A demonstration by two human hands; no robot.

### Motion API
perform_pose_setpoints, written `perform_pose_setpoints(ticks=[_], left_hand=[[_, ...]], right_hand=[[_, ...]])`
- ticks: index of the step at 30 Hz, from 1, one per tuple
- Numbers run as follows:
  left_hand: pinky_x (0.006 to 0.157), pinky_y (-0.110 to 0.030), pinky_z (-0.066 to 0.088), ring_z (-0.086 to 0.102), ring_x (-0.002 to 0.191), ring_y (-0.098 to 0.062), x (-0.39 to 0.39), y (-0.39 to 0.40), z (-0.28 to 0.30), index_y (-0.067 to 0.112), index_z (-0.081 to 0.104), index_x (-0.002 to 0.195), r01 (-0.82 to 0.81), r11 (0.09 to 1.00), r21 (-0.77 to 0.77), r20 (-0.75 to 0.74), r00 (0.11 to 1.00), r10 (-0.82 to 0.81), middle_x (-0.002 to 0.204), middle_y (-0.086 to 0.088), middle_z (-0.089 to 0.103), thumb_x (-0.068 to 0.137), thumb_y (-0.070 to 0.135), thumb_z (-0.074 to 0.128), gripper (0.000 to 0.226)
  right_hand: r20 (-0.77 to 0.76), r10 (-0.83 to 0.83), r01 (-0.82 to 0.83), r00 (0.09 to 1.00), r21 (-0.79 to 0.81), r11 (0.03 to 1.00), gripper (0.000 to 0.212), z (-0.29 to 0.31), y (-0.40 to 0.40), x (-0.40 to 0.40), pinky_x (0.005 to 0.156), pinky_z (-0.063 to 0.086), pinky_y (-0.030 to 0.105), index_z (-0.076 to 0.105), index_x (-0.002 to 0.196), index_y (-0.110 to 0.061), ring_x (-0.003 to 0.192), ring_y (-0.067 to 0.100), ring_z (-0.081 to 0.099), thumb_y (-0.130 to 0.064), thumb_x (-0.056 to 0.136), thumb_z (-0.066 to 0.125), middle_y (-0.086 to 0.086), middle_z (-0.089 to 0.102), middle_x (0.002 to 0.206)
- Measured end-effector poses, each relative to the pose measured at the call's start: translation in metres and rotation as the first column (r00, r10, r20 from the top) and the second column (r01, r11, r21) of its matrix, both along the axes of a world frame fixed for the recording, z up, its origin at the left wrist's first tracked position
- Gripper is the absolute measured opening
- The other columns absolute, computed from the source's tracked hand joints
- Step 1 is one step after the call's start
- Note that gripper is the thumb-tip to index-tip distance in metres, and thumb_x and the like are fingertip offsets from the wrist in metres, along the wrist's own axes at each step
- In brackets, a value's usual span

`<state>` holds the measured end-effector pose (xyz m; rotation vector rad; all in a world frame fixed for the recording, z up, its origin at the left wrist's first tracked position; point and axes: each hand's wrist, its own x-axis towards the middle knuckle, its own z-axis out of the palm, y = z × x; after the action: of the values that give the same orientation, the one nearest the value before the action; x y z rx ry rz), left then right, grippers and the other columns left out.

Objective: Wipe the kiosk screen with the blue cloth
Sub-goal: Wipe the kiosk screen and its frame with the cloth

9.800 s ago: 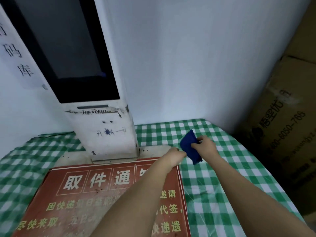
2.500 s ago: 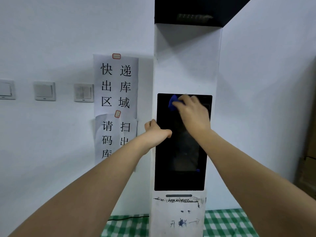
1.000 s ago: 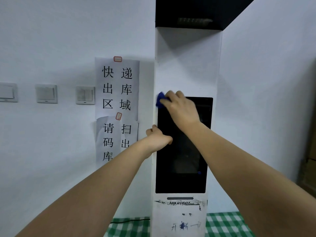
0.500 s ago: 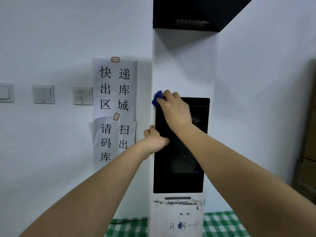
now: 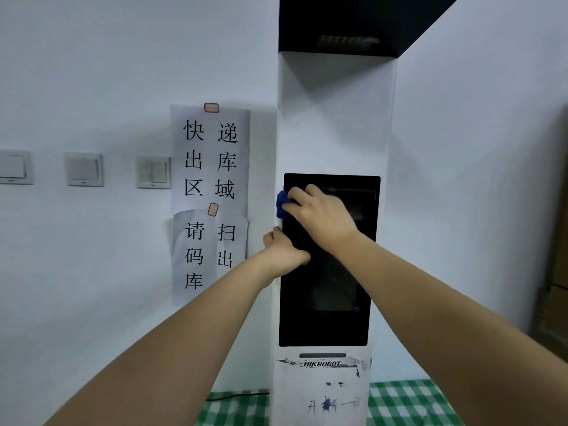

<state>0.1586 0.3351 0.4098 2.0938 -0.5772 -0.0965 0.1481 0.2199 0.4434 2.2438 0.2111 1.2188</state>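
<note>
Kiosk: tall white column (image 5: 335,118) standing against the wall, black hood on top, "HIKROBOT" printed below the display, scuffs and pen marks lower down
Screen: dark upright panel (image 5: 325,302) set in the kiosk front, unlit, faint reflections in the glass
Cloth: blue, bunched small (image 5: 281,204), at the screen's upper left edge, overlapping the white frame; only a bit shows past the fingers
Right hand: (image 5: 322,219) laid over the upper left part of the screen, back toward the camera, fingers bent round the cloth and pressing it to the panel's edge
Left hand: (image 5: 285,253) just below the right one, wrapped round the kiosk's left edge, thumb lying across the dark glass, the other fingers hidden behind the column's side; it grips the kiosk
Arms: both bare forearms reach up from the bottom corners, the right crossing in front of the screen's middle
Papers: two white sheets (image 5: 212,161) with large black Chinese characters, taped to the wall just left of the kiosk, one above the other
Switches: three pale wall plates (image 5: 84,169) in a row, left of the papers
Tablecloth: green and white check (image 5: 408,404) at the kiosk's foot, a black cable lying on it at left
Box: brown cardboard (image 5: 553,272) at the far right edge, partly cut off
</note>
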Motion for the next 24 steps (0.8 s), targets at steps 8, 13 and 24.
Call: perform_pose_setpoints(ticks=[8,13,24], left_hand=[[0.089,-0.026,0.036,0.038,0.131,-0.027,-0.001,-0.001,-0.001,0.007,0.012,0.149,-0.022,1.000,0.008,-0.012,1.000,0.022,0.154,-0.010,0.011,0.085,0.016,0.058,0.080],[0.094,-0.029,0.040,0.040,0.128,-0.027,0.001,-0.004,-0.002,0.006,0.012,0.149,-0.030,0.999,0.015,0.005,1.000,0.030,0.153,-0.011,0.012,0.084,0.017,0.060,0.081],[0.098,-0.031,0.039,0.038,0.131,-0.028,0.001,-0.007,-0.002,0.005,0.013,0.149,-0.056,0.998,0.013,0.004,0.998,0.055,0.153,-0.010,0.012,0.085,0.018,0.059,0.080]], right_hand=[[0.237,0.020,-0.095,0.971,0.312,0.945,0.034,-0.005,-0.003,0.011,0.040,0.020,0.019,0.071,0.089,-0.012,0.072,0.027,0.056,-0.001,0.058,0.081,0.007,0.063,0.094],[0.114,0.102,-0.105,0.988,0.021,0.994,0.040,-0.002,-0.021,-0.002,0.039,0.027,0.021,0.072,0.095,-0.013,0.074,0.028,0.058,-0.004,0.057,0.080,0.007,0.064,0.093],[0.122,0.089,-0.093,0.989,0.032,0.995,0.039,-0.009,-0.030,-0.002,0.039,0.027,0.021,0.072,0.093,-0.012,0.073,0.027,0.057,-0.003,0.056,0.080,0.006,0.063,0.093]])
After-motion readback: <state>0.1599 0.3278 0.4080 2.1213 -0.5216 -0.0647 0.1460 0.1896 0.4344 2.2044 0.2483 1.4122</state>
